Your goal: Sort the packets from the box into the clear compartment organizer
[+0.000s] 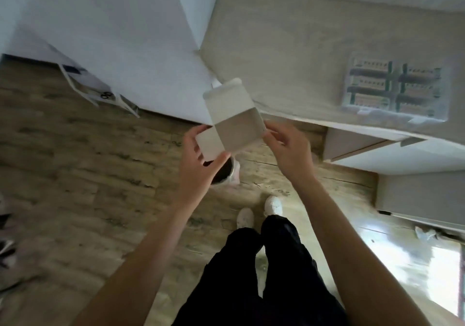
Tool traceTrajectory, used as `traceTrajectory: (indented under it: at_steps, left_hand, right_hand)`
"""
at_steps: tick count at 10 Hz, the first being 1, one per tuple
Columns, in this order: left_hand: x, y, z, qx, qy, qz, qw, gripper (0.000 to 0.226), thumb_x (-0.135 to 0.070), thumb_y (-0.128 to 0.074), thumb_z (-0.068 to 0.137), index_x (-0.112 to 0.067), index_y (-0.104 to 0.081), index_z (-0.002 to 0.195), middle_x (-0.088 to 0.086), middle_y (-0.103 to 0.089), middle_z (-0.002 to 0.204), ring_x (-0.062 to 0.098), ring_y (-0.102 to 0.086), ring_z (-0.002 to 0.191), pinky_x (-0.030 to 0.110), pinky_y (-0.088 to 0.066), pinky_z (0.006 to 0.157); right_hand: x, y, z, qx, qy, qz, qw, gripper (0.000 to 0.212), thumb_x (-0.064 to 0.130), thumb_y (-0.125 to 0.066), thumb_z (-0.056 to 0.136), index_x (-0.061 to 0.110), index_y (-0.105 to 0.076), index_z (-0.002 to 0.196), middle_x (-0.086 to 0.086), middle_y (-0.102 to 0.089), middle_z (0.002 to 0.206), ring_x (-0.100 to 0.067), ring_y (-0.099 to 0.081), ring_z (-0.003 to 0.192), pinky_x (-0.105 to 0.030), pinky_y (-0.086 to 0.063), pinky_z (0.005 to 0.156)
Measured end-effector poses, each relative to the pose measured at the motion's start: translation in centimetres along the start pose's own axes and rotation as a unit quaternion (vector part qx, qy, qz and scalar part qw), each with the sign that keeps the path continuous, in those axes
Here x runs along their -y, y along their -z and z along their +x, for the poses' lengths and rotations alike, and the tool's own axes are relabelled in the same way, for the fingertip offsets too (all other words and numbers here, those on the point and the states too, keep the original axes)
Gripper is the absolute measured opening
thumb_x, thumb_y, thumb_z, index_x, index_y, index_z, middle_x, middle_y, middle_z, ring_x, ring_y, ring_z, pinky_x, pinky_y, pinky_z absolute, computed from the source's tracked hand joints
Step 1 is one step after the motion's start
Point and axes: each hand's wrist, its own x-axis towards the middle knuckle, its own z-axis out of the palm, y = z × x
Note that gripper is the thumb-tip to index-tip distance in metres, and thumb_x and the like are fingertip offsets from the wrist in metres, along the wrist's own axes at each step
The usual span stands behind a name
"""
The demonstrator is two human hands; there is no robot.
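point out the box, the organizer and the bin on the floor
box point(232, 121): head view, on its shaded lower face, held between both hands.
clear organizer point(395, 88): head view, on the packets showing through its middle.
bin point(225, 172): head view, on its dark opening below the box.

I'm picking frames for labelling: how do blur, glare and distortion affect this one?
Head view: overall soft and motion-blurred; the box, held by the left hand and right hand, shows no readable print; the organizer on the counter is smeared; sunlight blows out the floor at lower right; wide-angle bending curves the edges.
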Motion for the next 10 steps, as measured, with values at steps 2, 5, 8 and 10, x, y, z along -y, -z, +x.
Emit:
traceTrajectory:
  at_steps: [2, 5, 8, 10]
  left_hand:
    - [9.9, 1.9, 0.6, -0.021, 0.151, 0.010, 0.988, 0.036, -0.002, -0.064, 0.083, -0.008, -0.052, 0.116, -0.005, -0.061, 0.098, 0.004, -0.060, 0.088, 0.011, -0.049, 0.067]
    - [28.1, 0.8, 9.8, -0.022, 0.286, 0.051, 0.957, 0.031, -0.003, -0.059, 0.084, -0.012, -0.055, 0.114, 0.008, -0.059, 0.104, 0.021, -0.056, 0.097, 0.014, -0.045, 0.059]
    - [37.3, 2.6, 16.8, 0.010, 0.355, 0.151, 0.922, 0.040, -0.013, -0.056, 0.089, -0.013, -0.047, 0.128, 0.003, -0.055, 0.119, 0.023, -0.053, 0.114, 0.042, -0.042, 0.100]
    - [34.8, 2.7, 16.6, 0.014, 0.288, 0.214, 0.933, 0.039, -0.019, -0.051, 0.092, -0.012, -0.051, 0.130, 0.004, -0.056, 0.128, 0.022, -0.051, 0.118, 0.032, -0.040, 0.099]
  right_hand:
    - [-8.1, -6.9, 1.6, 0.091, -0.076, -0.071, 0.990, 0.025, 0.021, -0.057, 0.092, 0.019, -0.066, 0.115, 0.003, -0.068, 0.107, -0.010, -0.063, 0.092, -0.025, -0.050, 0.083]
    - [-22.6, -18.4, 10.9, 0.159, -0.189, -0.118, 0.962, 0.013, 0.015, -0.053, 0.089, 0.016, -0.058, 0.100, -0.009, -0.067, 0.101, -0.027, -0.063, 0.092, -0.042, -0.051, 0.085]
    - [-27.4, -24.2, 17.6, 0.311, -0.201, -0.171, 0.913, 0.046, 0.021, -0.053, 0.094, 0.010, -0.043, 0.137, -0.011, -0.046, 0.137, -0.027, -0.044, 0.125, -0.029, -0.034, 0.097]
    - [-24.5, -21.7, 17.2, 0.214, -0.114, -0.176, 0.954, 0.030, 0.015, -0.053, 0.090, 0.012, -0.063, 0.118, -0.007, -0.064, 0.118, -0.024, -0.057, 0.111, -0.028, -0.041, 0.091]
